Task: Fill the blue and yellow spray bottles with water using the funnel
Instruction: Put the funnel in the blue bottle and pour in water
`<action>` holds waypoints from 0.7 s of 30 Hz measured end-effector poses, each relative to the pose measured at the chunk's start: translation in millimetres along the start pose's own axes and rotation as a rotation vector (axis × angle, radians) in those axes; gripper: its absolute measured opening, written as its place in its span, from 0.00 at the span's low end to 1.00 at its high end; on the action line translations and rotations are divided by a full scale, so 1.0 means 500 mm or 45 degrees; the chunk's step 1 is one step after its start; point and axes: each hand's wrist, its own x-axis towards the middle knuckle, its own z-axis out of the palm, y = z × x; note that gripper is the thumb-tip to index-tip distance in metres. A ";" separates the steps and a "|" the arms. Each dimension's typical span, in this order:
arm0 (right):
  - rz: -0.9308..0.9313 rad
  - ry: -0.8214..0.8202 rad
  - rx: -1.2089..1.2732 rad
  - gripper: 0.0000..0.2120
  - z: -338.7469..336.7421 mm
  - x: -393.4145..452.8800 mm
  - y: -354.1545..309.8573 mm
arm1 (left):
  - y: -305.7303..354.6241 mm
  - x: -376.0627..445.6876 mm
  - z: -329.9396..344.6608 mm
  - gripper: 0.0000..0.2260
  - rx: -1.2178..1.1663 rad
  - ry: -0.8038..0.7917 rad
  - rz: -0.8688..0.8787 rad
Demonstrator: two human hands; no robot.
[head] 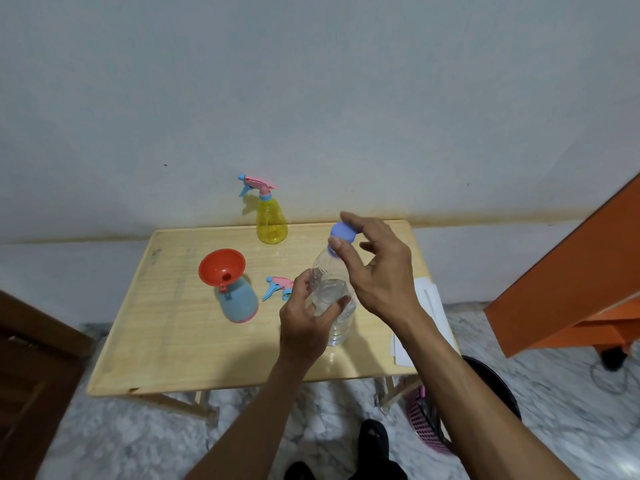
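Note:
A clear water bottle [335,306], partly filled, stands at the right of the wooden table [166,341]. My left hand [304,323] grips its body. My right hand [374,268] pinches its blue cap [341,232] between thumb and fingers. The blue spray bottle [239,303] stands at centre left with the red funnel [221,266] seated in its open neck. Its pink and blue spray head [278,287] lies on the table just right of it. The yellow spray bottle [271,221], spray head on, stands at the table's far edge by the wall.
White paper sheets [429,306] lie at the table's right edge. Below the right side are a pink basket [427,427] and a black bin [495,379]. An orange structure [571,278] stands to the right and dark wooden furniture [31,375] to the left.

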 end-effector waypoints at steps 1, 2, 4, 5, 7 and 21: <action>0.045 0.027 0.079 0.17 -0.007 0.007 -0.004 | -0.001 0.000 0.001 0.24 -0.015 0.007 -0.010; 0.100 0.065 0.146 0.16 -0.015 0.015 -0.003 | -0.003 0.001 0.002 0.25 -0.027 0.017 -0.024; 0.243 0.145 0.194 0.15 -0.031 0.032 0.025 | -0.008 0.002 0.004 0.25 -0.014 0.029 -0.038; 0.333 0.161 0.178 0.14 -0.036 0.038 0.053 | -0.010 0.002 0.003 0.25 0.002 0.031 -0.035; 0.512 0.131 0.067 0.13 -0.041 0.035 0.124 | -0.011 0.004 0.002 0.25 0.027 0.027 -0.022; 0.495 -0.649 -1.064 0.14 0.051 -0.106 0.408 | -0.006 0.006 0.000 0.34 0.097 -0.020 -0.079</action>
